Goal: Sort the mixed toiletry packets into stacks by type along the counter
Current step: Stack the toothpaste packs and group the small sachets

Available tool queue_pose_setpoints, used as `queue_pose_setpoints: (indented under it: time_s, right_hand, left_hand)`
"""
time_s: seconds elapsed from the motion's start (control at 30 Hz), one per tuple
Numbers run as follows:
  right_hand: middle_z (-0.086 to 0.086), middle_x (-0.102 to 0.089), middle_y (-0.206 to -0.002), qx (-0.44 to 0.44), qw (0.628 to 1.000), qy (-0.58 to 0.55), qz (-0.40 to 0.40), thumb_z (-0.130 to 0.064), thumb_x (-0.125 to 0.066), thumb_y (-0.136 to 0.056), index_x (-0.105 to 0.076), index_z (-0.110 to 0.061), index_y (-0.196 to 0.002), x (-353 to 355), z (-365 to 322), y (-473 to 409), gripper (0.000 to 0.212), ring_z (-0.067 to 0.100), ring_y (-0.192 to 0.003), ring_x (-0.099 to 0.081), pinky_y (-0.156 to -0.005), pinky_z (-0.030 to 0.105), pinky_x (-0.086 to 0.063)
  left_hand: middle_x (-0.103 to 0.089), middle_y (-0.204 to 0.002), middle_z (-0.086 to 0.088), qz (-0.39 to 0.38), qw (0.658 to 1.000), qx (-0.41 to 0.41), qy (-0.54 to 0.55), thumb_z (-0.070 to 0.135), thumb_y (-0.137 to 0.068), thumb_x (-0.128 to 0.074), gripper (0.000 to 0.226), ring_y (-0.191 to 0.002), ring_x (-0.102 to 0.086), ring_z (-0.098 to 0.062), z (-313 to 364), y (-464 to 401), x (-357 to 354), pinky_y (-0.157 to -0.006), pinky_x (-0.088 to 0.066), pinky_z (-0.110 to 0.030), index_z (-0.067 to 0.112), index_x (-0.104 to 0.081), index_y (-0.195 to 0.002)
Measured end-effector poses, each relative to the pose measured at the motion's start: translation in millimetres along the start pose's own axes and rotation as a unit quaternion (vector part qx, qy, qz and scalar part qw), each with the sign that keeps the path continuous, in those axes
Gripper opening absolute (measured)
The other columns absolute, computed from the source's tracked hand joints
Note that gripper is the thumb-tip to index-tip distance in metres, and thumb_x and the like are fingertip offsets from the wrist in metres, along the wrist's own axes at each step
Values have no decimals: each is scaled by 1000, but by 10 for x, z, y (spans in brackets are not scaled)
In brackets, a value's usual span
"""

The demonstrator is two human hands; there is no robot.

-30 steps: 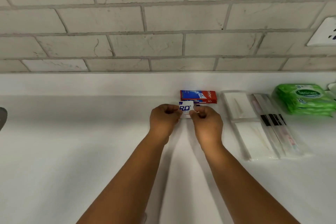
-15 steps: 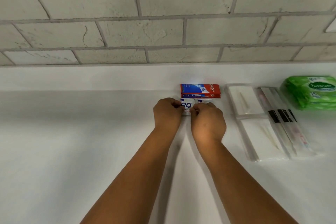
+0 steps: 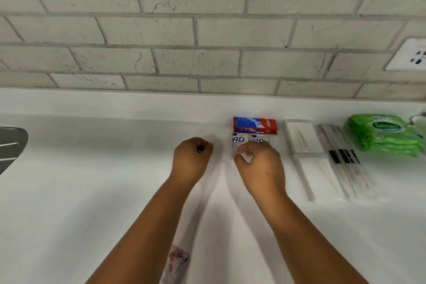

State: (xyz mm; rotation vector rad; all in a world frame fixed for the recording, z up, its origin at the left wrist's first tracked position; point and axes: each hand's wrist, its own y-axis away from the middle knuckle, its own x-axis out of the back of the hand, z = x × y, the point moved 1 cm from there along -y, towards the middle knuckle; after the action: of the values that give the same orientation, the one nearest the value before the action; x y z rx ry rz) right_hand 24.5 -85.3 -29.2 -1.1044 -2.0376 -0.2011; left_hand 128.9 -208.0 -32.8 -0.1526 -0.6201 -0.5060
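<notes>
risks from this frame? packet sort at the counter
1. The right hand rests on the white sachets; lifting away may drag them out of line with the toothpaste boxes.
2. A stray packet lies between the forearms near the counter's front edge and could get knocked off.

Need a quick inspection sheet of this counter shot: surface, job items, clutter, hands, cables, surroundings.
Surface: white counter, bare at left.
Job's things: two white sachets side by side in front of the toothpaste boxes; clear flat packets; toothbrush packets; green wipes packs stacked at far right.
Clutter: pink-printed packet near the front edge.
Hands: left hand curled, apart from the sachets; right hand fingertips on the sachets, grip unclear.
Cables: nothing seen.
Surroundings: grey brick-tile wall, wall socket, grey object at left edge.
</notes>
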Motion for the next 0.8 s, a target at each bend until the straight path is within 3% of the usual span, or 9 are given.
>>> queue_pose_setpoints:
  time_s: [0.1, 0.3, 0.47, 0.57, 0.67, 0.8]
  right_hand:
    - [-4, -63, -100, 6, 999, -8, -52, -39, -68, -84, -69, -27, -99, 50, -172, 313, 19, 14, -98, -57, -78, 27, -50]
    - [-6, -62, -99, 52, 989, -1, -135, -42, -66, -85, -69, -28, -96, -71, -428, 1026, 18, 14, -98, -56, -79, 29, -51]
    - [-5, -61, -102, 65, 977, 14, -200, -41, -67, -83, -69, -28, -100, -245, -473, 1437, 21, 16, -100, -58, -83, 33, -52]
    - [-1, -59, -108, 72, 968, 40, -235, -45, -67, -82, -67, -25, -109, -307, -468, 1635, 34, 19, -106, -56, -87, 33, -50]
    - [3, -54, -113, 84, 962, 82, -244, -48, -66, -82, -63, -21, -116, -322, -460, 1769, 43, 22, -110, -52, -91, 35, -48]
    - [2, -51, -116, 108, 960, 108, -237, -45, -63, -85, -58, -23, -123, -315, -464, 1867, 44, 22, -112, -46, -93, 36, -46]
  left_hand:
    - [-62, -75, 16, -3, 1000, -10, -22, 28, -92, -58, 15, -68, -57, -2, -109, 302, 294, -58, -37, -9, 23, -68, -84]
    - [-63, -80, 18, -13, 999, 15, -43, 27, -93, -57, 13, -70, -57, 2, -411, 946, 708, -57, -37, -4, 23, -68, -87]
    - [-68, -94, 8, -23, 996, 19, -88, 27, -93, -57, 16, -76, -59, -3, -666, 1394, 831, -63, -39, -8, 19, -71, -94]
    - [-64, -108, 3, -50, 992, 5, -119, 28, -92, -59, 23, -88, -57, -8, -818, 1603, 859, -71, -40, -16, 19, -68, -111]
    - [-57, -120, 1, -93, 982, -42, -157, 29, -93, -59, 35, -107, -55, -15, -934, 1720, 850, -87, -37, -17, 21, -61, -127]
    - [-54, -124, 0, -106, 974, -76, -185, 33, -91, -61, 43, -112, -49, -20, -1036, 1808, 823, -93, -38, -23, 26, -55, -134]
